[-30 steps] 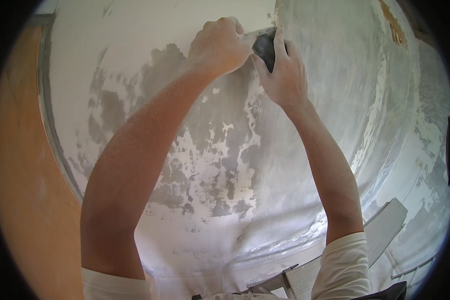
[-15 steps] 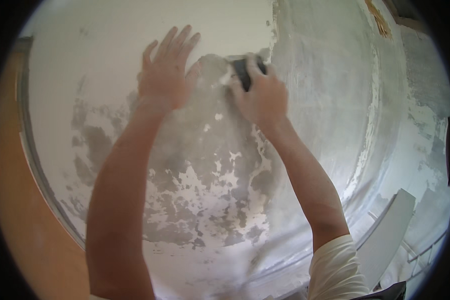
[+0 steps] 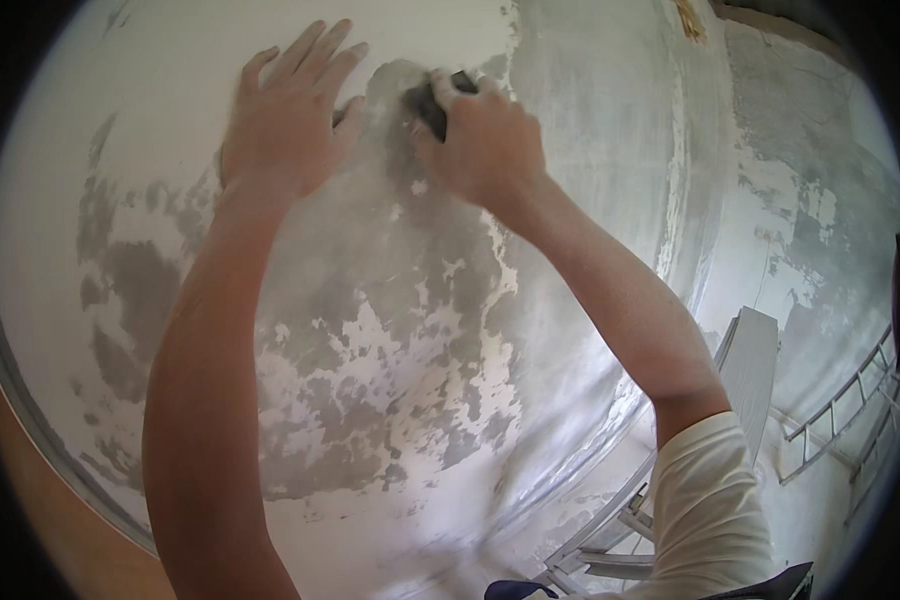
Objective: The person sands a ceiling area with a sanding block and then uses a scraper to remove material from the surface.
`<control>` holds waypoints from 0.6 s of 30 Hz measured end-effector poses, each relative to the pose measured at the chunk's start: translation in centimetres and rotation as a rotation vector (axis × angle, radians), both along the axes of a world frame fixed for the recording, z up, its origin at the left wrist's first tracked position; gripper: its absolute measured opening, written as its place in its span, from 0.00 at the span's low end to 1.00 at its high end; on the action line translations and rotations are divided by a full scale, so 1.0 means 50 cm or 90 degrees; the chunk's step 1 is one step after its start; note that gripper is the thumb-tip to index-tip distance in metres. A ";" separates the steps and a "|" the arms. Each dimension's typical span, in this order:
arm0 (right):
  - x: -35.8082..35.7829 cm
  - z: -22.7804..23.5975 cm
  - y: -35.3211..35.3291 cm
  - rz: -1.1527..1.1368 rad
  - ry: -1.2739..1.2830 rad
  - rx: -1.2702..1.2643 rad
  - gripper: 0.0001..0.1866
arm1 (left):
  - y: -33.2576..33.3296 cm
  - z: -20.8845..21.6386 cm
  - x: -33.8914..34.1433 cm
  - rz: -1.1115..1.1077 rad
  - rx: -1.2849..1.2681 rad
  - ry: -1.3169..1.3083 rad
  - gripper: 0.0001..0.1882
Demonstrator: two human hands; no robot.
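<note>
A wall (image 3: 390, 330) with patchy grey and white plaster fills the view in front of me. My left hand (image 3: 288, 118) lies flat against it near the top, fingers spread and holding nothing. Just to its right, my right hand (image 3: 485, 140) is shut on a small dark block (image 3: 432, 102), a sanding or scraping tool, and presses it to the wall at the edge of a grey patch. Most of the block is hidden under my fingers.
A wall corner (image 3: 685, 180) runs down on the right, with more patchy plaster beyond it. Below right stand a white board (image 3: 752, 365) and a metal ladder or railing (image 3: 840, 400). An orange-brown surface (image 3: 40, 510) borders the lower left.
My left hand has let go of the block and spread flat on the wall to its left. My right hand kept the block and slid it a little left.
</note>
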State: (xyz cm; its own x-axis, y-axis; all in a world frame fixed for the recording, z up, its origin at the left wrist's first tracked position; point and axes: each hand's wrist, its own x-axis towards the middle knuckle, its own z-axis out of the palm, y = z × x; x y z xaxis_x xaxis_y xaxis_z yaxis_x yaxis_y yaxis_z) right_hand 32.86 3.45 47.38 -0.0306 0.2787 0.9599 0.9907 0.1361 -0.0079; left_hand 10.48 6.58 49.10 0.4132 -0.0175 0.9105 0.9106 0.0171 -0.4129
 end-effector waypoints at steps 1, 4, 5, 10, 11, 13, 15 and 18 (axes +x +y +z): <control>0.000 -0.003 -0.007 0.002 -0.026 0.003 0.28 | 0.000 -0.001 -0.003 -0.002 0.003 0.001 0.27; 0.069 0.038 -0.018 -0.051 0.020 -0.038 0.27 | -0.002 -0.008 0.008 -0.019 0.003 -0.009 0.27; 0.089 0.057 -0.016 -0.075 0.049 -0.061 0.27 | -0.001 -0.014 0.016 -0.026 -0.003 -0.016 0.27; 0.015 0.054 -0.030 -0.108 0.030 -0.079 0.26 | -0.003 -0.021 0.036 0.023 -0.011 -0.038 0.27; 0.001 0.040 -0.032 -0.111 0.001 -0.078 0.26 | -0.001 -0.018 0.036 0.018 -0.007 -0.034 0.27; 0.020 0.030 -0.048 -0.075 0.004 -0.103 0.25 | 0.000 -0.025 0.032 0.003 -0.007 -0.028 0.27; 0.072 0.053 -0.056 -0.001 0.037 -0.085 0.25 | -0.001 -0.022 0.035 -0.002 -0.003 -0.024 0.27; 0.083 0.072 -0.052 -0.037 0.113 -0.128 0.26 | -0.014 -0.018 0.042 0.005 -0.016 -0.032 0.27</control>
